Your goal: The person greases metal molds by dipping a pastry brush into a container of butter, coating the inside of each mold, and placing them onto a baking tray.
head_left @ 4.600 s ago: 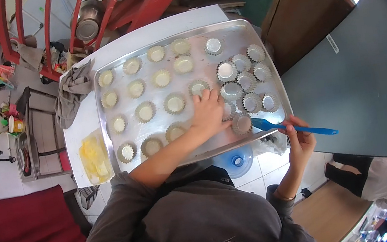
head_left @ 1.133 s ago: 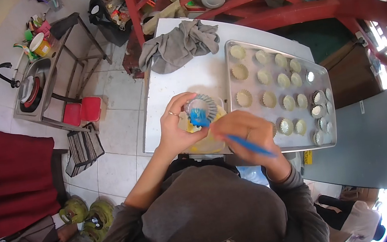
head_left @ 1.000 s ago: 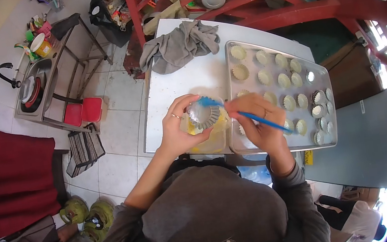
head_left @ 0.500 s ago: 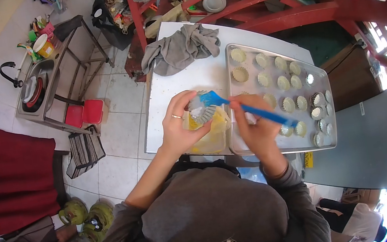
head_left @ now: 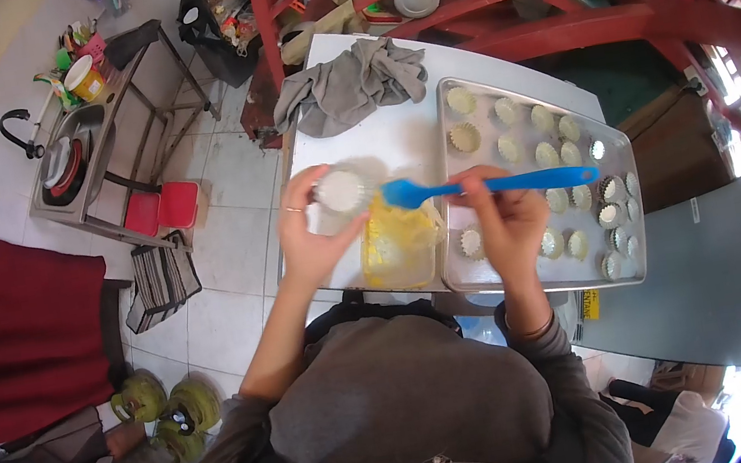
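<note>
My left hand (head_left: 307,241), a ring on one finger, grips a small fluted tart mould (head_left: 342,192) by its sides, over the white table. Its pale inside faces up. In my right hand (head_left: 515,221) is a blue pastry brush (head_left: 535,179), held by its handle, bristles pointing left. The brush head is just right of the mould and apart from it. Below the brush sits a clear rectangular container (head_left: 405,269) smeared with yellow, greasy-looking stuff. To the right, a metal baking tray (head_left: 545,279) bears several more fluted moulds (head_left: 547,155).
A crumpled grey cloth (head_left: 340,92) lies at the back of the white table (head_left: 308,164). Red curved rails (head_left: 552,34) run behind it. At the left stand a sink (head_left: 92,129) and red stool (head_left: 170,207); green gas cylinders (head_left: 190,402) are on the floor.
The mould has moved left and turned its inside upward in my left hand. The brush has come out of the mould, and its handle now lies nearly level.
</note>
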Tool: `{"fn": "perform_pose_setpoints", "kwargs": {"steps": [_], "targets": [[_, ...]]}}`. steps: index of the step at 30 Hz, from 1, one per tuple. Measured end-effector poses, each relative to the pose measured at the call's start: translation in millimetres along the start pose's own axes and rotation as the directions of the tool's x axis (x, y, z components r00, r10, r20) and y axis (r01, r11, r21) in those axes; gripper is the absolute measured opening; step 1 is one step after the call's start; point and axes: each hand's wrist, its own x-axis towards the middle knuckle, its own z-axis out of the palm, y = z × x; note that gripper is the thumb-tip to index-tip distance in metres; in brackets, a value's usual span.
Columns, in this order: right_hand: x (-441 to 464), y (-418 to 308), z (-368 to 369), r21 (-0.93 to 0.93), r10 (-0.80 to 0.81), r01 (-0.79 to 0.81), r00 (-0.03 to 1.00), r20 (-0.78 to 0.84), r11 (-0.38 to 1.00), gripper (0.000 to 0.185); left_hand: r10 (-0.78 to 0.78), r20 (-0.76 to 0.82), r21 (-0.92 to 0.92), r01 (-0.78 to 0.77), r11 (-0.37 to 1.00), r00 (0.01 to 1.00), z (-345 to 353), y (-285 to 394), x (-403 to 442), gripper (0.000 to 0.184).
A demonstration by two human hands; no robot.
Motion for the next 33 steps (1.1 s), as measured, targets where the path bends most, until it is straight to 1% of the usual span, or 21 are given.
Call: {"fn": "perform_pose_setpoints", "kwargs": {"steps": [2, 3, 4, 6, 9, 12, 13, 15, 16, 18, 19, 21, 22, 25, 27, 28, 29, 30, 32, 33], "targets": [[2.4, 14.2, -2.8, 0.109, 0.084, -0.07, 0.987, -0.138, 0.992, 0.009, -0.09, -0.028, 0.049, 0.092, 0.995, 0.995, -18.5, -25.1, -7.6, 0.065], [-3.7, 34.8, -3.0, 0.04, 0.118, -0.115, 0.988, -0.097, 0.993, 0.011, -0.138, 0.024, 0.168, 0.132, 0.977, 0.99, -27.2, -32.0, -14.9, 0.065], [-11.0, 47.2, 2.1, -0.105, 0.07, -0.071, 0.997, -0.009, 0.992, 0.011, -0.137, 0.056, 0.191, 0.124, 0.974, 0.989, -28.5, -42.3, -24.6, 0.065], [-24.6, 64.7, 18.6, -0.371, 0.007, 0.06, 0.984, 0.178, 0.927, 0.012, -0.135, 0.126, 0.232, 0.103, 0.967, 0.983, -26.2, -62.7, -42.5, 0.066], [-37.2, 89.5, 43.1, -0.415, -0.098, 0.196, 0.964, 0.246, 0.889, 0.013, -0.136, 0.22, 0.356, 0.05, 0.933, 0.966, -27.2, -65.9, -54.8, 0.073], [-39.9, 101.4, 42.5, -0.406, 0.057, 0.025, 0.98, 0.189, 0.913, 0.013, -0.148, 0.237, 0.356, 0.056, 0.933, 0.96, -28.6, -70.8, -61.8, 0.075], [-36.8, 101.4, 38.0, -0.442, 0.129, -0.044, 0.978, 0.164, 0.896, 0.012, -0.141, 0.228, 0.365, 0.05, 0.93, 0.963, -29.3, -69.9, -62.6, 0.075], [-37.2, 96.8, 39.5, -0.393, 0.14, -0.083, 0.983, 0.12, 0.916, 0.013, -0.118, 0.216, 0.377, 0.029, 0.926, 0.969, -27.2, -68.6, -60.9, 0.074], [-37.1, 94.3, 40.4, -0.369, 0.146, -0.102, 0.985, 0.093, 0.924, 0.014, -0.154, 0.201, 0.359, 0.074, 0.93, 0.967, -25.8, -68.0, -60.7, 0.073], [-42.1, 94.8, 46.8, -0.434, 0.09, -0.015, 0.984, 0.153, 0.901, 0.014, -0.228, 0.175, 0.323, 0.163, 0.932, 0.958, -24.5, -66.3, -61.8, 0.073], [-43.8, 95.4, 49.3, -0.462, 0.063, 0.032, 0.98, 0.188, 0.887, 0.013, -0.247, 0.174, 0.313, 0.184, 0.932, 0.953, -24.0, -67.3, -62.9, 0.073], [-41.6, 90.9, 48.4, -0.422, 0.051, 0.004, 0.992, 0.119, 0.907, 0.013, -0.286, 0.161, 0.297, 0.23, 0.927, 0.945, -24.4, -70.6, -64.6, 0.072], [-42.7, 89.0, 48.6, -0.401, 0.051, -0.014, 0.995, 0.083, 0.916, 0.013, -0.257, 0.145, 0.323, 0.2, 0.925, 0.956, -24.2, -69.9, -65.2, 0.07], [-49.3, 102.2, 50.8, -0.443, 0.041, 0.019, 0.991, 0.125, 0.896, 0.014, -0.164, 0.126, 0.371, 0.107, 0.922, 0.978, -18.5, -69.8, -63.6, 0.064], [-52.2, 115.0, 47.1, -0.394, 0.155, -0.118, 0.986, 0.064, 0.912, 0.015, -0.121, 0.118, 0.388, 0.066, 0.919, 0.986, -17.9, -72.1, -63.7, 0.062], [-50.2, 113.5, 46.5, -0.363, 0.214, -0.185, 0.976, 0.042, 0.913, 0.015, -0.135, 0.111, 0.362, 0.086, 0.928, 0.985, -19.0, -73.2, -64.7, 0.063], [-46.4, 110.4, 42.1, -0.154, 0.378, -0.374, 0.926, -0.003, 0.915, 0.017, -0.151, 0.107, 0.335, 0.107, 0.936, 0.983, -20.0, -74.0, -66.3, 0.063], [-41.4, 105.4, 35.9, -0.004, 0.435, -0.436, 0.9, -0.032, 0.9, 0.018, -0.163, 0.105, 0.304, 0.125, 0.944, 0.981, -19.6, -75.1, -67.2, 0.063], [-27.5, 91.4, 21.8, 0.294, 0.547, -0.507, 0.835, -0.068, 0.81, 0.019, -0.174, 0.081, 0.14, 0.162, 0.977, 0.981, -22.3, -72.9, -69.5, 0.065], [-25.9, 96.9, 8.9, 0.36, 0.558, -0.505, 0.828, -0.057, 0.785, 0.019, -0.174, 0.066, 0.055, 0.171, 0.984, 0.983, -24.1, -71.3, -68.8, 0.066]]}}
